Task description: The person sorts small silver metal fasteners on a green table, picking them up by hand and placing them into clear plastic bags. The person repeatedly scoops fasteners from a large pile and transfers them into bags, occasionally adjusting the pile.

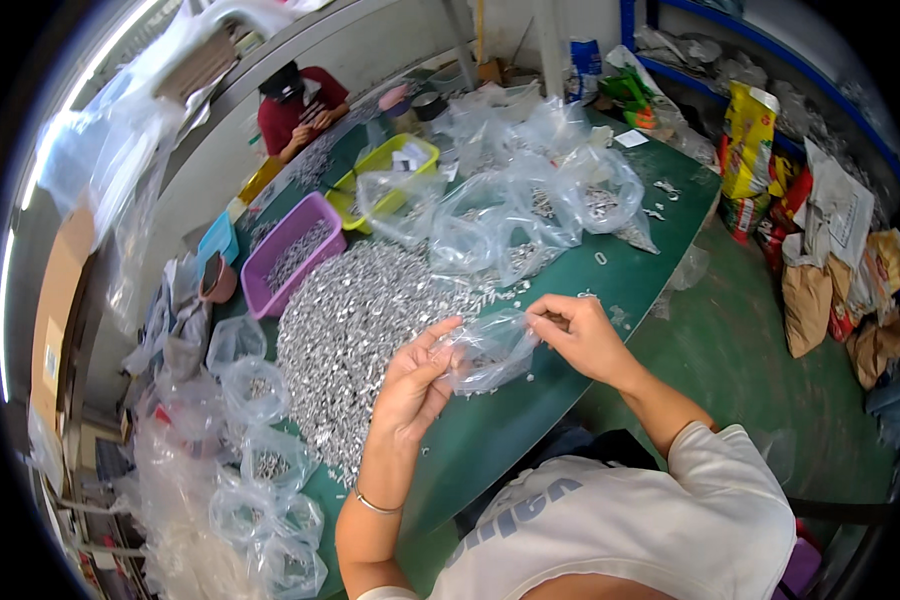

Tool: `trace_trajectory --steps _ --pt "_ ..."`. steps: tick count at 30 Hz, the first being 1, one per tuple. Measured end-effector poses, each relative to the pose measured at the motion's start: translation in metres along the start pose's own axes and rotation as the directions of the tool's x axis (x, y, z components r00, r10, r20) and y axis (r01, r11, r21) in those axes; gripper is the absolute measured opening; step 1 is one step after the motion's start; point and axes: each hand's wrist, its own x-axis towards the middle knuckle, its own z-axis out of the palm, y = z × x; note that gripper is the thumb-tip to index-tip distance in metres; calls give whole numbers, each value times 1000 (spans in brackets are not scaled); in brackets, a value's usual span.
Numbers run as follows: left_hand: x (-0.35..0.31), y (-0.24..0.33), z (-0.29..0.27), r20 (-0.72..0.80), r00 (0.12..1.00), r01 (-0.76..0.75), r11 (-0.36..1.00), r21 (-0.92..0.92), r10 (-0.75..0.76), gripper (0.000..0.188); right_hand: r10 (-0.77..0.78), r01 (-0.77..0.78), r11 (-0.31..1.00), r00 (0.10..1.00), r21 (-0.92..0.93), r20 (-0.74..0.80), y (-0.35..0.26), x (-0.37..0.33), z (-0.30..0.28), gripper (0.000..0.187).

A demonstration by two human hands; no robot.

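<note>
A clear plastic bag (494,350) is stretched between my two hands, over the near part of the green table. My left hand (413,382) grips the bag's left side, the thumb and fingers pressed on the film. At the bag's right edge my right hand (582,332) pinches the plastic between thumb and fingers. Whether anything lies inside the bag is hard to tell through the shiny film. Just left of and beyond my left hand spreads a large heap of small silvery metal pieces (345,330).
A purple basket (253,268) of metal pieces and a yellow-green basket (370,163) stand beyond the heap. Filled clear bags (505,222) crowd the far table (660,160); more bags (270,465) line the left. A person (300,105) sits at the far end. Sacks (750,150) stand right.
</note>
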Motion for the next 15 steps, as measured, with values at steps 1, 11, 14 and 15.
trace_trajectory --steps 1,11,14,15 --pt "7 0 5 34 997 75 996 -49 -73 46 71 -73 985 997 156 19 4 -2 -9 13" --pt "44 -55 40 32 993 118 886 -449 -116 39 303 -273 193 930 942 208 35 -19 -56 18" --pt "66 -61 29 144 980 201 720 -664 -140 34 387 -306 11 879 952 278 42 -20 -62 15" --pt "72 -61 34 71 989 143 780 -609 -126 34 409 -302 -35 865 953 290 46 -21 -65 15"
